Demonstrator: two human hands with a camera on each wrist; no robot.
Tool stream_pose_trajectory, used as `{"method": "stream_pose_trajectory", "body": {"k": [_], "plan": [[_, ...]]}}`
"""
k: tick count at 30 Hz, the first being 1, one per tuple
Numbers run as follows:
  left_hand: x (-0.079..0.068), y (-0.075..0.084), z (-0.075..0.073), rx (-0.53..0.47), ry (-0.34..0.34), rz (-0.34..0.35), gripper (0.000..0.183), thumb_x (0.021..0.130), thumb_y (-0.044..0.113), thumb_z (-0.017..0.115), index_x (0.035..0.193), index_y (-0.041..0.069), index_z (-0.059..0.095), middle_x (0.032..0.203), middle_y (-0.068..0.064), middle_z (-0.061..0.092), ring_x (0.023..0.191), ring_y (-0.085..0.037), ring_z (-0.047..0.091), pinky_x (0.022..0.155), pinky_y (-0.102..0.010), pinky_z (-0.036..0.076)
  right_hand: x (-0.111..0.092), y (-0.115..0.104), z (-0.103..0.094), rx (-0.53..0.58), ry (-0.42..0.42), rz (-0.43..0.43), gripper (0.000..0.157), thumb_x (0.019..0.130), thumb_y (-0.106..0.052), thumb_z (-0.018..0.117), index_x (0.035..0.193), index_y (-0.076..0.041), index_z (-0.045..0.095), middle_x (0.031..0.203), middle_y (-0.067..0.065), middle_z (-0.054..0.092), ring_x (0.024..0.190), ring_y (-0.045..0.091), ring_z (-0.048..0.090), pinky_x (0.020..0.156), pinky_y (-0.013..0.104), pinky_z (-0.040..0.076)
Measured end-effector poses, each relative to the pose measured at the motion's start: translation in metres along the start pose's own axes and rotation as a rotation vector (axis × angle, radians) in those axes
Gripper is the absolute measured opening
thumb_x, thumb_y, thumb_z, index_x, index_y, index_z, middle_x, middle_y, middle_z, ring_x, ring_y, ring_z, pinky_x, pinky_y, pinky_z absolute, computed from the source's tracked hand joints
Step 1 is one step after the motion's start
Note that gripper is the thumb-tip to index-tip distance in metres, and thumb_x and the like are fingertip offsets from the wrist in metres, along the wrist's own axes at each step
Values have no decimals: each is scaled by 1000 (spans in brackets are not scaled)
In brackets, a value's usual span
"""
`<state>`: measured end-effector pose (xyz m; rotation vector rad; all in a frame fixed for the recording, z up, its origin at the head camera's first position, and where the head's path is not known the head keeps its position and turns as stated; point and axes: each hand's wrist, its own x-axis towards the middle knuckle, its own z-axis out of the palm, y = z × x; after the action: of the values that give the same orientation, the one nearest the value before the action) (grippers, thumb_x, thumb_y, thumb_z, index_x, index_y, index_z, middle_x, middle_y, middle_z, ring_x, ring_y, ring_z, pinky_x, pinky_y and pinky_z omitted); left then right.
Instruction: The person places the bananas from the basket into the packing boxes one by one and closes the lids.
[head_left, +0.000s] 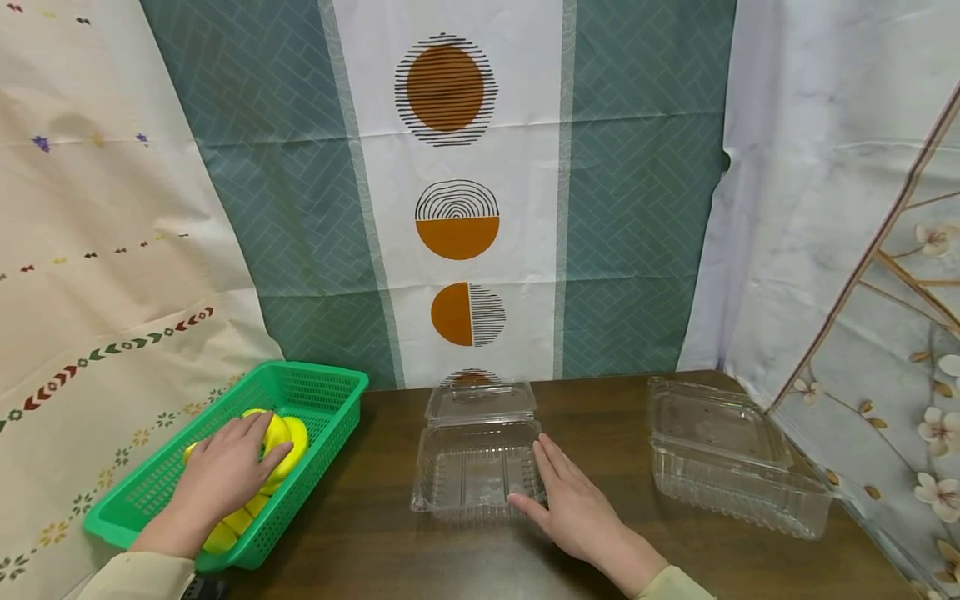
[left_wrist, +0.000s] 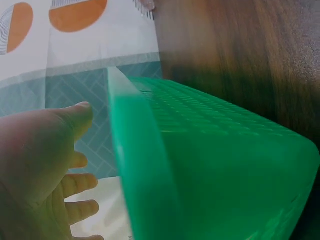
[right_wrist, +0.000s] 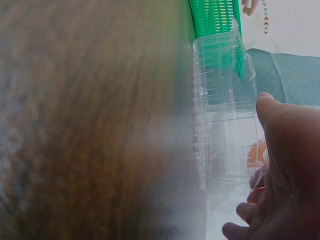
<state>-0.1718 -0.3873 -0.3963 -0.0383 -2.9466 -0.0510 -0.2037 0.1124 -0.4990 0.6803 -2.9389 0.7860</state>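
In the head view, my left hand (head_left: 225, 471) is over a green plastic basket (head_left: 318, 473), fingers extended above yellow bananas (head_left: 295, 446) lying inside. Part of the fruit is hidden beneath that hand. The left wrist view has the thumb and fingers spread beside the basket's rim (left_wrist: 125, 130), with nothing in the grasp. A clear plastic clamshell box (head_left: 480, 475) stands in the middle of the table, its lid (head_left: 480, 403) folded back. My right hand (head_left: 577, 510) is at the box's right side, fingers straight along the wall and thumb over the near edge.
Another clear clamshell box (head_left: 738, 492) stands on the right of the brown wooden table (head_left: 360, 533). A patterned curtain (head_left: 637, 208) hangs behind the table. Printed cloths flank it on the left (head_left: 112, 275) and right (head_left: 825, 250).
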Motion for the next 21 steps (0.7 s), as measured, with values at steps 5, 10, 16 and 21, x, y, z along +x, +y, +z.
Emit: {"method": "stream_pose_trajectory", "body": {"k": [5,10,16,21], "plan": [[1,-5,3,-1,-24,-13,76,111,45,64,160,-10,45,158,-37,48,143,-62,43,104,-85,35,-1,-1,-1,14,-11,4,96,109,-63,61,173,0,28,182,17,18,166,38,24,129,58,30],[3,-7,5,-1,-56,-22,79,111,48,65,159,-12,46,157,-38,49,141,-63,44,103,-86,34,0,-1,-2,14,-10,4,97,108,-64,60,174,-1,27,183,16,17,166,37,23,129,58,30],[5,-6,6,-1,-103,-41,85,110,55,62,159,-12,44,157,-39,48,141,-65,43,102,-87,34,0,0,-1,15,-11,4,98,108,-66,59,174,-1,27,183,16,17,166,37,24,128,58,31],[7,-6,8,-12,-124,-47,87,111,57,61,159,-13,44,155,-40,49,140,-66,43,102,-87,35,-1,0,-1,17,-17,7,99,108,-67,59,174,-1,27,183,16,17,166,37,24,128,58,31]]}}
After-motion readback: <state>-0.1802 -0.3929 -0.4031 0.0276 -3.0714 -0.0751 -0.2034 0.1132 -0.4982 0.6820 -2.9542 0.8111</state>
